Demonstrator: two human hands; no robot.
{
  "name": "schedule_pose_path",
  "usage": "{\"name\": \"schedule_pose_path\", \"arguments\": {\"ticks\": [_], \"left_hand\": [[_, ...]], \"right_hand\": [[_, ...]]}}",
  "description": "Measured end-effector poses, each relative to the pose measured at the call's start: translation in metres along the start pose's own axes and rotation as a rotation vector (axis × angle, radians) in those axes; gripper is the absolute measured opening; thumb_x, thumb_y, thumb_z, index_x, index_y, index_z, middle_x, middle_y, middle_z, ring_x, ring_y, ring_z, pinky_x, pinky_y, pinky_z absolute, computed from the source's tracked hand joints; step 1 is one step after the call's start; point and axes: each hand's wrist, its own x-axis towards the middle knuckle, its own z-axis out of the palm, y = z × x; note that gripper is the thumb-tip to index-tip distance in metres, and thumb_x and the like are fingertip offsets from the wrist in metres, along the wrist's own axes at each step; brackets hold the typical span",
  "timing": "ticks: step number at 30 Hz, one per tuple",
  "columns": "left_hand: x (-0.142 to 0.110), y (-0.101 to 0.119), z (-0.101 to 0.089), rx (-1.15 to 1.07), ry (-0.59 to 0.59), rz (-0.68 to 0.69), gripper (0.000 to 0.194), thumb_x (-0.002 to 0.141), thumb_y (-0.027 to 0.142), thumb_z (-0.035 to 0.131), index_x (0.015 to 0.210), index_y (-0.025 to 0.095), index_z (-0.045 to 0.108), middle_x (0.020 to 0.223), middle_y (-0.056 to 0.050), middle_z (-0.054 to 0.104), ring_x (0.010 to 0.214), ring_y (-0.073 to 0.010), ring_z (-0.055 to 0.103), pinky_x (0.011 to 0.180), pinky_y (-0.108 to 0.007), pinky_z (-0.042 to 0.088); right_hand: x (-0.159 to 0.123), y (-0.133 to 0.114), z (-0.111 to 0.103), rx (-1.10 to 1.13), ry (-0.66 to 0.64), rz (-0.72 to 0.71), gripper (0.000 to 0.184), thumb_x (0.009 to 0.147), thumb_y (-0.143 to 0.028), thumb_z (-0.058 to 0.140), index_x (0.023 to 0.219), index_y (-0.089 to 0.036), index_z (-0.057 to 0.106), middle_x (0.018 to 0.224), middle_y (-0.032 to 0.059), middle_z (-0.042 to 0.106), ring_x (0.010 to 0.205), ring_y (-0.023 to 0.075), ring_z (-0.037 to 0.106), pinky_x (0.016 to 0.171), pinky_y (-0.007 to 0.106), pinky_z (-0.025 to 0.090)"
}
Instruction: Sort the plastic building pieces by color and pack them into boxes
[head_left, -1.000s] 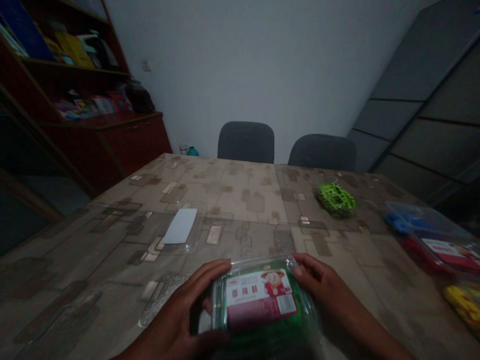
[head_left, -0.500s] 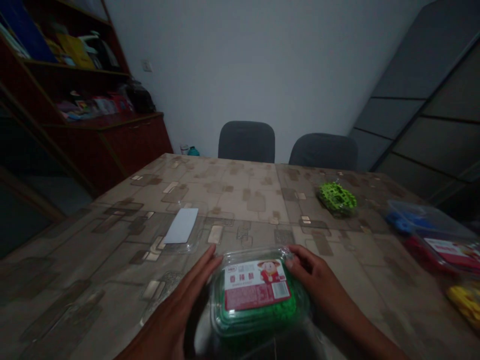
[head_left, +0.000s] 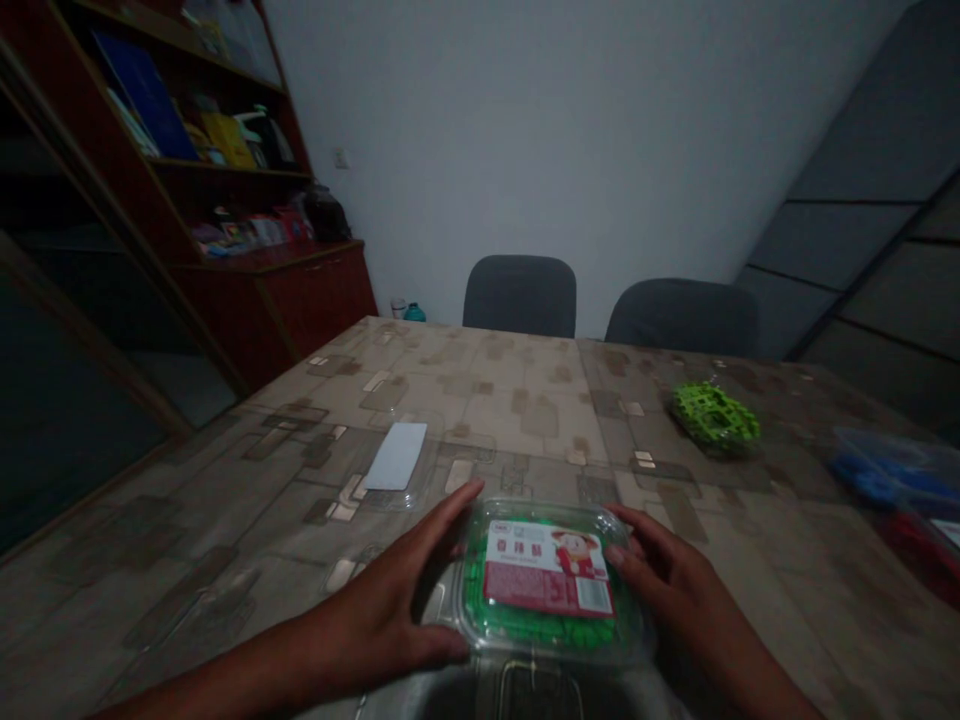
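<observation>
A clear plastic box [head_left: 551, 625] filled with green pieces lies at the table's near edge, label facing up. The label [head_left: 547, 565] is white and red with a cartoon figure in a hat. My left hand [head_left: 409, 610] curves round the box's left side, its thumb at the near left corner and a fingertip by the far left corner. Gripping the right side is my right hand [head_left: 664, 570], with the thumb on top near the label and the fingers around the far right corner. Both hands are closed about the box.
A clear lid-like tray [head_left: 409, 500] with a white card [head_left: 397, 455] lies to the left. Light green pieces [head_left: 716, 415] in a clear container stand back right. A clear box [head_left: 892, 475] with blue and red contents is far right. Two grey chairs [head_left: 520, 295] stand behind the table.
The box has come down flatter, and its label is sharper. My left hand's fingers have opened a little wider along its side. The view has swung left, shifting everything rightward.
</observation>
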Motion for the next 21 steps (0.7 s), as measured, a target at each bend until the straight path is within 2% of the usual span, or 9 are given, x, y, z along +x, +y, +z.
{"name": "schedule_pose_path", "arguments": {"ticks": [3,7,13,18,21], "left_hand": [[0.002,-0.001,0.0,0.07,0.022,-0.017,0.115,0.072,0.023,0.086,0.16,0.036,0.013,0.17,-0.008,0.012,0.153,-0.0374,0.013,0.123,-0.059,0.01],[0.002,0.003,0.003,0.095,0.018,-0.033,0.113,0.072,0.025,0.086,0.16,0.031,0.015,0.169,-0.012,0.017,0.152,-0.0386,0.018,0.123,-0.06,0.013],[0.001,0.01,0.003,0.142,0.028,-0.062,0.114,0.073,0.028,0.086,0.16,0.032,0.014,0.169,-0.012,0.015,0.152,-0.0395,0.016,0.122,-0.062,0.013],[-0.001,0.007,-0.001,0.039,0.013,-0.074,0.115,0.074,0.031,0.085,0.161,0.031,0.01,0.169,-0.013,0.013,0.151,-0.0375,0.023,0.121,-0.06,0.022],[-0.002,0.007,-0.004,-0.019,0.021,-0.047,0.109,0.076,0.041,0.083,0.161,0.03,0.013,0.169,-0.014,0.015,0.151,-0.0379,0.023,0.12,-0.058,0.025]], "right_hand": [[-0.001,-0.004,0.002,-0.076,0.038,-0.021,0.058,0.072,-0.051,0.071,0.118,-0.015,0.071,0.063,-0.0032,0.053,0.061,0.0197,0.054,0.056,0.031,0.042],[-0.003,-0.009,0.004,-0.099,0.055,-0.029,0.056,0.073,-0.051,0.071,0.116,-0.016,0.071,0.062,-0.0042,0.05,0.058,0.0187,0.052,0.054,0.03,0.042],[-0.004,-0.008,0.005,-0.065,0.061,-0.029,0.054,0.076,-0.054,0.069,0.114,-0.017,0.07,0.064,-0.0035,0.052,0.058,0.0191,0.053,0.052,0.03,0.042],[-0.002,-0.001,0.003,-0.203,0.04,-0.044,0.059,0.081,-0.059,0.063,0.12,-0.016,0.069,0.069,0.0003,0.06,0.065,0.0222,0.058,0.056,0.031,0.044],[0.0,-0.001,0.001,-0.239,0.02,-0.047,0.062,0.083,-0.061,0.058,0.125,-0.017,0.067,0.072,0.0031,0.066,0.069,0.0252,0.062,0.059,0.033,0.046]]}}
